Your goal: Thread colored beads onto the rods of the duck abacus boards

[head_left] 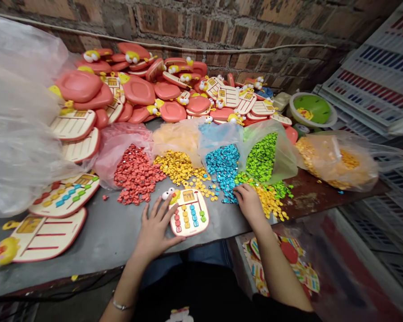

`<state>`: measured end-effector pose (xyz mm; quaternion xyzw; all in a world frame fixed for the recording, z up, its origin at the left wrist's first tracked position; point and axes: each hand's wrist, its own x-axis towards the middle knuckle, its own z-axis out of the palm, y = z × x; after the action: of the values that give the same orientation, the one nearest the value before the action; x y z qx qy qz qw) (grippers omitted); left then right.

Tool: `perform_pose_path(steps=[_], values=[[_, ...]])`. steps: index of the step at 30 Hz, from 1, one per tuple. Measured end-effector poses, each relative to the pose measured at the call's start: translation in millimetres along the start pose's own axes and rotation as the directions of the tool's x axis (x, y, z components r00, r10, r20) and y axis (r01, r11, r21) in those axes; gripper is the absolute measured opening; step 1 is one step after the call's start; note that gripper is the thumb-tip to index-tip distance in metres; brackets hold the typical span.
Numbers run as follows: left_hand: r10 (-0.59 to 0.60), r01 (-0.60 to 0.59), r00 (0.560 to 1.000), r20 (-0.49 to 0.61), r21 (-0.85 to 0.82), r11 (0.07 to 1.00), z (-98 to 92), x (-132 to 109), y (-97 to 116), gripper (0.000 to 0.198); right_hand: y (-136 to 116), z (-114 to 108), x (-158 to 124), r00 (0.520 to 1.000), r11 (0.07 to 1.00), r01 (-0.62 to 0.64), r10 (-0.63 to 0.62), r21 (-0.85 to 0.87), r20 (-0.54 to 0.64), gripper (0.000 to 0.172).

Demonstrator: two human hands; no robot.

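A cream toy board (190,227) with a red rim and a yellow duck-like head with bulging eyes lies flat on the grey table. Rows of red, yellow, blue and green beads sit on it; the green row is shorter than the others. My left hand (154,232) is open, fingers spread, resting against the board's left edge. My right hand (250,203) is to the right of the board, its fingers drawn together at the edge of the blue beads (223,163), near the green beads (262,154). Whatever is between those fingertips is hidden.
Red beads (137,172) and yellow beads (176,165) spill from plastic bags. Stacked toy boards (139,91) line the brick wall. A filled board (65,194) and a bare one (50,235) lie left. A bag of yellow pieces (342,163) and a green bowl (317,109) stand right.
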<state>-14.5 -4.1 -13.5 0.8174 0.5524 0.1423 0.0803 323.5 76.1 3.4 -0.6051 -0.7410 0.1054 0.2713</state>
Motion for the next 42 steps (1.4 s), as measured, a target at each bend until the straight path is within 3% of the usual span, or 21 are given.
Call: perform_pose_path(steps=[4, 7, 12, 15, 18, 19, 21, 23, 25, 28, 32, 35, 38, 40, 42], values=[[-0.003, 0.003, 1.000, 0.021, -0.001, 1.000, -1.5, 0, 1, 0.085, -32, 7, 4, 0.996, 0.967, 0.050, -0.030, 0.251, -0.085, 0.013], [-0.005, 0.005, 1.000, 0.019, 0.001, 1.000, -1.8, 0, 1, 0.085, -65, 24, 12, 0.986, 0.919, 0.169, -0.162, 0.357, -0.048, 0.011], [0.000, 0.000, 1.000, 0.002, 0.004, 1.000, -1.8, 0, 1, 0.082, -92, 62, 28, 0.942, 0.924, 0.295, -0.324, 0.245, 0.091, 0.017], [-0.002, 0.002, 1.000, -0.002, 0.006, 1.000, -2.0, 0, 1, 0.081, -94, 60, 27, 0.920, 0.924, 0.346, -0.368, 0.162, 0.136, 0.015], [0.000, 0.000, 1.000, -0.001, 0.010, 1.000, -2.0, 1, 1, 0.082, -86, 35, 19, 0.866, 0.881, 0.376, -0.444, 0.286, 0.230, 0.011], [0.000, 0.000, 1.000, 0.001, 0.011, 1.000, -1.9, 1, 1, 0.082, -80, 26, 16, 0.869, 0.874, 0.355, -0.439, 0.332, 0.227, 0.010], [0.003, -0.003, 1.000, 0.002, 0.013, 1.000, -1.4, 1, 1, 0.083, -60, 9, 15, 0.933, 0.905, 0.274, -0.332, 0.326, 0.140, 0.010], [0.005, -0.005, 1.000, 0.001, 0.014, 1.000, -0.8, 0, 0, 0.082, -34, 0, 18, 0.986, 0.973, 0.165, -0.167, 0.161, -0.006, 0.014], [0.008, -0.008, 1.000, -0.003, 0.013, 1.000, -0.3, 0, -1, 0.082, -7, -2, 24, 0.994, 0.995, 0.081, -0.085, -0.055, -0.068, 0.020], [0.012, -0.012, 1.000, -0.008, 0.007, 1.000, 0.2, 0, -1, 0.082, 21, 5, 33, 0.998, 0.966, 0.046, -0.056, -0.253, -0.033, 0.027], [0.007, -0.007, 1.000, -0.001, -0.001, 1.000, -0.1, 0, 0, 0.083, 28, 11, 36, 0.996, 0.938, 0.075, -0.089, -0.339, -0.025, 0.025], [0.002, -0.002, 1.000, 0.002, 0.005, 1.000, -0.9, 0, 0, 0.084, 17, 7, 31, 0.989, 0.944, 0.096, -0.127, -0.316, -0.079, 0.021], [0.001, -0.001, 1.000, 0.001, 0.007, 1.000, -2.3, 0, 1, 0.083, -10, 7, 24, 0.974, 0.977, 0.147, -0.170, -0.154, -0.152, 0.017], [-0.003, 0.003, 1.000, 0.003, -0.001, 1.000, -3.1, 1, 2, 0.084, -35, 15, 22, 0.965, 0.974, 0.227, -0.227, -0.012, -0.128, 0.014], [-0.008, 0.008, 1.000, 0.002, -0.009, 1.000, -3.5, 1, 2, 0.084, -62, 29, 23, 0.951, 0.949, 0.309, -0.307, 0.069, -0.031, 0.012]])
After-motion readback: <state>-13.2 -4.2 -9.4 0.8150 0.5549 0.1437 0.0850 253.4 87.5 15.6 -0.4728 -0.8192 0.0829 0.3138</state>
